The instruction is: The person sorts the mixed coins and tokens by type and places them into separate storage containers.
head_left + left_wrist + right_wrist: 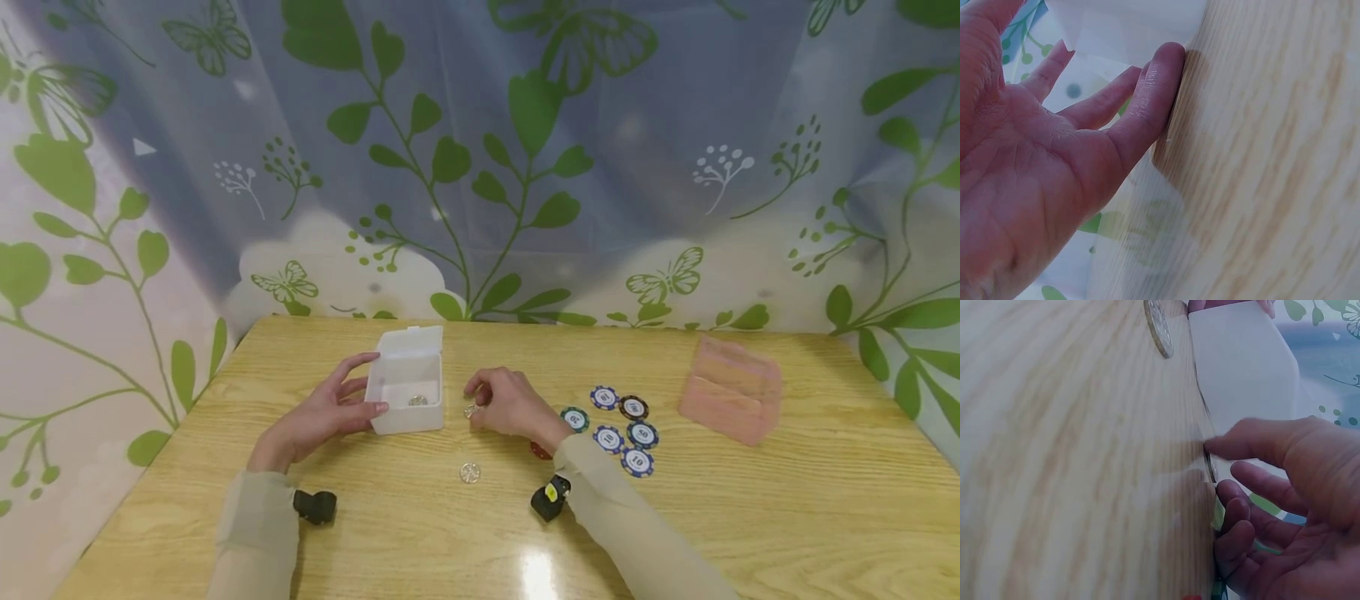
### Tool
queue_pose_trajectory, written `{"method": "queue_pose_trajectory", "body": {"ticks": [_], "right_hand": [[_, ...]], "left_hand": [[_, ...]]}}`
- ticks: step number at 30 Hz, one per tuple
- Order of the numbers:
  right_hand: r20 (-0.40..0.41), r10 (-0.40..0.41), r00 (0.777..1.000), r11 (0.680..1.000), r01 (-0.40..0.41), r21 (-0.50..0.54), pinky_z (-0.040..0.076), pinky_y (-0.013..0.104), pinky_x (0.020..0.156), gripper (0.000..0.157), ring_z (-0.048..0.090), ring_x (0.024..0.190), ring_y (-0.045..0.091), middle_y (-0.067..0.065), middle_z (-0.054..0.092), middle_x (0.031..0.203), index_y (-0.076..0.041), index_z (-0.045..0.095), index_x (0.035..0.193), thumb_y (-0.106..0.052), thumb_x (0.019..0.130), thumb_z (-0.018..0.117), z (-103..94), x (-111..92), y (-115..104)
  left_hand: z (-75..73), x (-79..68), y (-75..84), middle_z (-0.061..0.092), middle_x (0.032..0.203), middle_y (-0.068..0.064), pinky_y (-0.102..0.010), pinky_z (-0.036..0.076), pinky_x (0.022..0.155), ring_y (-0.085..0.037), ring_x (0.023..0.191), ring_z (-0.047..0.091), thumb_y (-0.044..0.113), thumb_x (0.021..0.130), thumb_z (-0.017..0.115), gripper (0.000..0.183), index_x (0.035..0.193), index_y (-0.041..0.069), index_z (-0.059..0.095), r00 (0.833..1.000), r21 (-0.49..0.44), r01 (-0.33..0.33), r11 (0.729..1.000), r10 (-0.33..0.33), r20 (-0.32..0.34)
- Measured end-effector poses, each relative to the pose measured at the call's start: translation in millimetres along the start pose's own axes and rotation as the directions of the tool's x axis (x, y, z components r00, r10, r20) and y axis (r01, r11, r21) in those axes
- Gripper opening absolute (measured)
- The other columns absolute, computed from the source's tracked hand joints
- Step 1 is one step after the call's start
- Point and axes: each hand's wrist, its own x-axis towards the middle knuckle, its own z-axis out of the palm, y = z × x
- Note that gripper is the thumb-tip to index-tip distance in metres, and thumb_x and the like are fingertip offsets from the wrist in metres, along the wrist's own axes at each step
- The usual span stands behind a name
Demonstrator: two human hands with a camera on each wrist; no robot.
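Note:
A white box (405,420) with its lid raised stands on the table, silvery coins (417,401) on its floor. My left hand (324,412) holds the box by its left side, thumb at the front corner and forefinger at the back one. Just right of the box, my right hand (513,404) has thumb and fingertips on the edges of a coin (470,411) at the table surface. In the right wrist view that coin (1211,466) shows edge-on beneath the thumb. Another coin (469,472) lies flat nearer the front.
Several poker chips (608,438), blue, green and dark, lie right of my right hand. A red chip (539,451) is partly hidden under that wrist. Farther right lies a translucent pink pouch (731,392). A patterned curtain (480,208) hangs along the table's back edge.

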Motion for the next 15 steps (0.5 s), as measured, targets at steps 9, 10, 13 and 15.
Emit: {"method": "queue_pose_trajectory", "body": {"ticks": [9, 10, 13, 15], "right_hand": [[-0.029, -0.014, 0.999, 1.000, 0.014, -0.015, 0.046, 0.030, 0.079, 0.026, 0.056, 0.080, 0.013, -0.003, 0.065, 0.085, -0.013, 0.071, 0.106, -0.011, 0.083, 0.082, 0.5, 1.9, -1.9], [-0.027, -0.011, 1.000, 1.000, 0.011, -0.017, 0.046, 0.029, 0.078, 0.026, 0.056, 0.079, 0.013, -0.003, 0.065, 0.085, -0.012, 0.071, 0.106, -0.011, 0.083, 0.082, 0.6, 2.0, -2.6], [-0.016, 0.003, 1.000, 1.000, -0.004, -0.024, 0.046, 0.029, 0.076, 0.026, 0.056, 0.078, 0.014, -0.003, 0.065, 0.085, -0.011, 0.072, 0.106, -0.010, 0.082, 0.080, 0.3, 2.0, -4.9], [-0.008, 0.014, 1.000, 0.999, -0.014, -0.031, 0.046, 0.028, 0.075, 0.025, 0.056, 0.079, 0.014, -0.002, 0.066, 0.085, -0.011, 0.073, 0.106, -0.010, 0.082, 0.080, -0.1, 2.2, -6.3]], "left_hand": [[-0.1, 0.3, -0.6, 0.029, 0.162, -0.022, -0.034, 0.057, 0.096, -0.025, 0.125, 0.058, 0.020, 0.098, 0.071, 0.084, 0.160, 0.029, 0.016, 1.000, 0.005, -0.001, 1.000, 0.001, 0.002], [0.1, 0.3, -0.6, 0.029, 0.162, -0.022, -0.034, 0.057, 0.096, -0.025, 0.125, 0.057, 0.020, 0.098, 0.071, 0.084, 0.160, 0.029, 0.017, 1.000, 0.005, -0.001, 1.000, 0.001, 0.002], [0.3, -0.2, -0.3, 0.029, 0.162, -0.022, -0.034, 0.057, 0.096, -0.025, 0.125, 0.057, 0.019, 0.098, 0.071, 0.083, 0.160, 0.028, 0.017, 1.000, 0.001, -0.004, 1.000, 0.004, 0.002], [0.6, -0.4, 0.1, 0.029, 0.162, -0.022, -0.034, 0.057, 0.096, -0.025, 0.125, 0.058, 0.019, 0.098, 0.071, 0.083, 0.161, 0.028, 0.016, 1.000, -0.002, -0.006, 1.000, 0.006, 0.004]]}}
